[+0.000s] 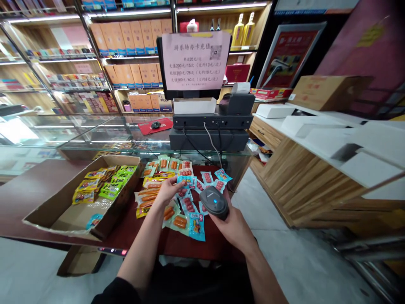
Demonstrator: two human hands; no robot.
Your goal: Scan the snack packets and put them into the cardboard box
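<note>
My left hand pinches a blue sausage packet by its left end, above the spread of packets. In my right hand is a dark grey barcode scanner with a small blue light on top, close to the right of that packet. Around both hands, clear packs of small red sausages and orange sausages lie on the dark red table. Another blue packet lies near the front, and one more at the back right. Longer sausage packs are beside my left wrist.
An open cardboard box with yellow and green packets stands left. Behind is a glass counter with a checkout terminal and a pink sign. A wooden cabinet stands right. Another cardboard tray sits below the table.
</note>
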